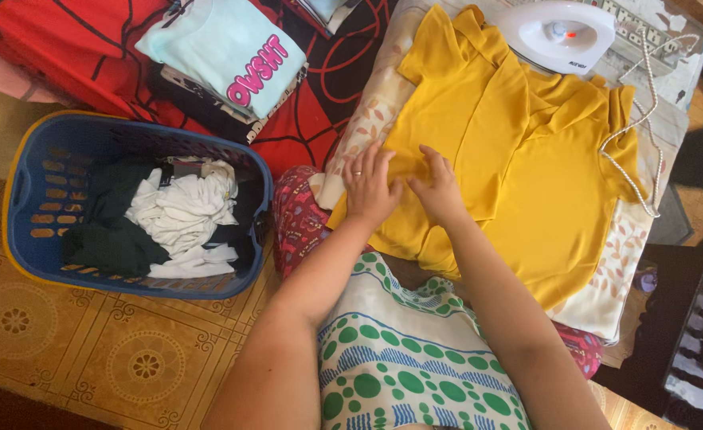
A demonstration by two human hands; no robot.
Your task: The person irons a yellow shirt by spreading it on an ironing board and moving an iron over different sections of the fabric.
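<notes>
1. Hands sit side by side on the yellow shirt [518, 167], at its near left edge; the shirt lies spread over a floral pad [606, 295] that covers the board

2. Left hand [370, 189] lies flat, fingers spread and pressed on the cloth, a ring on one finger; it grips nothing that I can see

3. Right hand [439, 189] has its fingers curled down into a fold of the shirt; they look to be pinching the cloth, but the fingertips are hidden, so I cannot tell how firm the hold is

4. Iron [558, 36], white, rests at the far edge, touching the shirt's collar end, with a small red light showing; its braided cord [642, 135] runs down the right side over the sleeve

5. Basket [25, 199], blue, stands on the tiled floor at left with white and dark clothes in it; folded clothes [224, 52] lie on a red blanket [72, 56] at far left

6. Risks, as I judge them: a lit iron left touching the cloth could scorch it; a tug on the shirt could drag the cord and tip the iron; smoothing only one edge could press in the creases lying across the middle
</notes>
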